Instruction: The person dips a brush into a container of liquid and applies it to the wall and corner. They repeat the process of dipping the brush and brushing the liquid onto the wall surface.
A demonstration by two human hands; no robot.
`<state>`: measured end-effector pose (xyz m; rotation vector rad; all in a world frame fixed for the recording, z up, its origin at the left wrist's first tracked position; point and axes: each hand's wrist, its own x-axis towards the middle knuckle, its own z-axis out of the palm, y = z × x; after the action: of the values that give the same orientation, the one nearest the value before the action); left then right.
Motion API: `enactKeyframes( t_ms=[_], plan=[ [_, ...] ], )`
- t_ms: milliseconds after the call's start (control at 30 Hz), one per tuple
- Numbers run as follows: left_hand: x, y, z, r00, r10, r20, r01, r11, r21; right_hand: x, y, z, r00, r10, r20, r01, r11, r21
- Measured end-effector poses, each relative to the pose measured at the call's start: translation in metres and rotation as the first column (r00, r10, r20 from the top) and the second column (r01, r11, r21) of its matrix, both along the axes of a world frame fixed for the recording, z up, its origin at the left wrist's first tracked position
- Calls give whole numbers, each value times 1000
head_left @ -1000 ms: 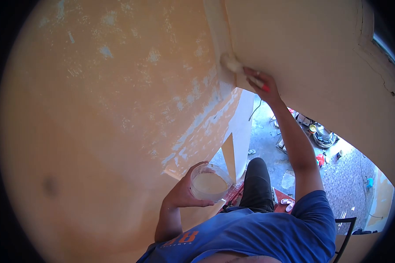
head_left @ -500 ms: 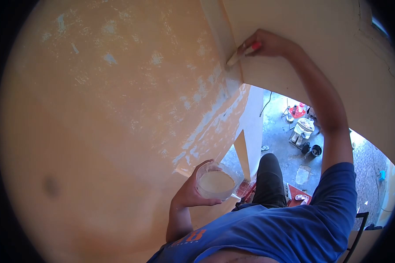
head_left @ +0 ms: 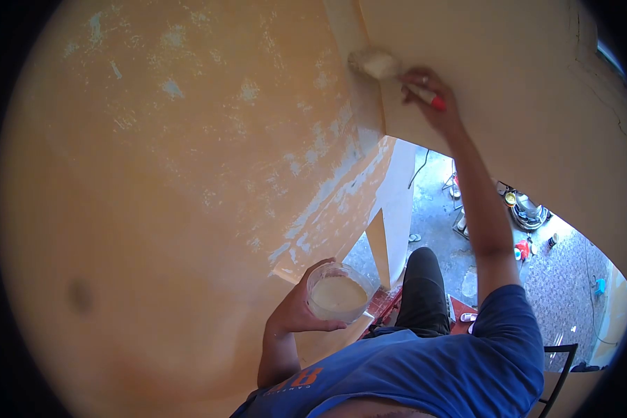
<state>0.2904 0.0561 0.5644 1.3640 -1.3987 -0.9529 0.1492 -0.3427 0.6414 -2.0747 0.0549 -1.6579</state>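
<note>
My right hand [head_left: 433, 103] is closed around the handle of a paintbrush [head_left: 380, 65], which has a red end. Pale bristles, slightly blurred, overlap the corner strip [head_left: 359, 35] where the patchy orange wall [head_left: 181, 160] meets the smooth beige surface [head_left: 488, 42]. Lower down, my left hand [head_left: 294, 308] grips a clear plastic tub [head_left: 371, 284] from its left side. Cream-coloured paint [head_left: 337, 294] lies inside the tub.
Far below is a grey floor [head_left: 435, 216] with a coiled hose [head_left: 529, 216] and scattered items. My dark-trousered leg [head_left: 423, 285] extends downward beside red framework [head_left: 385, 304]. A black metal frame [head_left: 563, 369] stands at the lower right.
My right hand has swung down and to the right, while the brush head has turned and now sits higher at the corner. The tub has shifted slightly left and down.
</note>
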Motion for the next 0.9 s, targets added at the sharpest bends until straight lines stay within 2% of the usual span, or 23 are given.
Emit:
enactKeyframes(
  t_ms=[33,67,100,167,200,267,300,333,467,567,667,733,867,900],
  plan=[
    [0,-1,-1,1000,-3,-3,3,1000,15,3,13,-10,985,166,47,-172,927,332],
    [-1,-2,1,1000,-4,-2,4,1000,19,7,24,-18,942,301,146,-324,718,616],
    [-3,-3,5,1000,0,-18,0,999,44,13,32,-24,943,297,149,-323,713,622],
    [-4,-3,5,999,5,-36,-2,997,79,26,45,-33,812,365,455,-578,606,547],
    [-2,-3,3,999,11,-44,-8,997,71,30,48,-35,813,362,455,-577,602,552],
    [-2,-3,1,998,18,-58,-14,997,73,36,52,-39,746,320,584,-644,566,514],
    [-3,-3,3,999,13,-50,-9,998,63,39,52,-37,777,234,584,-596,570,565],
    [-3,-3,3,999,7,-43,-5,999,54,37,50,-36,781,228,581,-592,564,575],
    [1,-1,-5,997,1,-76,5,997,72,35,47,-26,740,217,636,-600,640,479],
    [1,1,-8,995,14,-97,-7,998,64,37,39,-28,744,240,624,-616,608,501],
    [3,-3,-10,996,20,-87,-18,999,29,40,40,-38,728,185,660,-632,553,542],
    [5,-4,-11,994,6,-110,2,997,73,39,37,-51,697,182,694,-687,446,573],
    [6,-8,-8,996,6,-90,-1,998,57,36,36,-81,719,193,667,-677,412,610],
    [7,-9,-9,995,10,-101,-5,999,48,31,38,-94,769,180,614,-630,376,679]
  ],
)
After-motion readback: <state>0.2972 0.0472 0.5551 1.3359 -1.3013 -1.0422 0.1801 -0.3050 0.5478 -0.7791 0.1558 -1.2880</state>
